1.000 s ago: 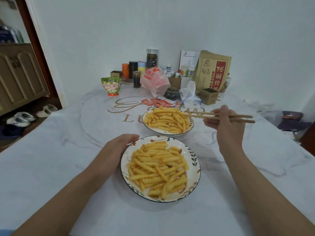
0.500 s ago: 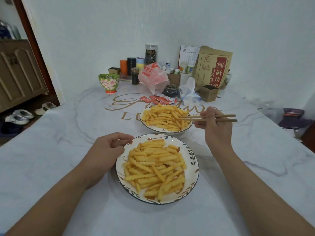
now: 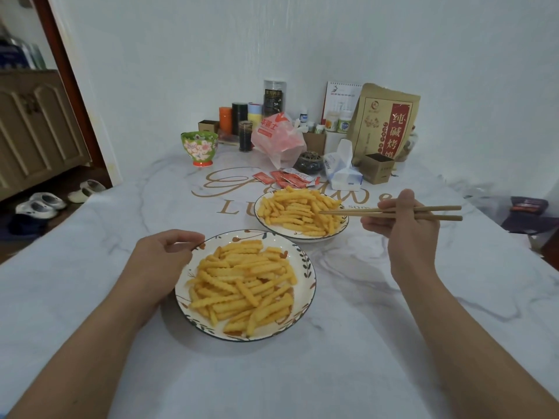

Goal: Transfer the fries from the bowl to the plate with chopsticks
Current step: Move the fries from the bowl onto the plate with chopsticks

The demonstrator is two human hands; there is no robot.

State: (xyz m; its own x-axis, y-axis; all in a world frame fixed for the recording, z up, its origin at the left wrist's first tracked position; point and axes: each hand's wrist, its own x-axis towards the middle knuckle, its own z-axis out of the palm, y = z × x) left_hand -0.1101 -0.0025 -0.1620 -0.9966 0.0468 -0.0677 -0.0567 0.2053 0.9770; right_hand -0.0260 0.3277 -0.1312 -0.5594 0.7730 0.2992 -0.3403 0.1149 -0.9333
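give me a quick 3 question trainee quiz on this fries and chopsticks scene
1. True or false: the chopsticks already hold a fry above the near plate.
2. Which hand has its grip on the chopsticks? A) left hand B) right hand C) both
3. Fill in: the chopstick tips reach over the fries in the far ___.

Key
1. False: the tips are over the far dish's fries and no fry is lifted.
2. B; the left hand touches the near plate's rim.
3. bowl
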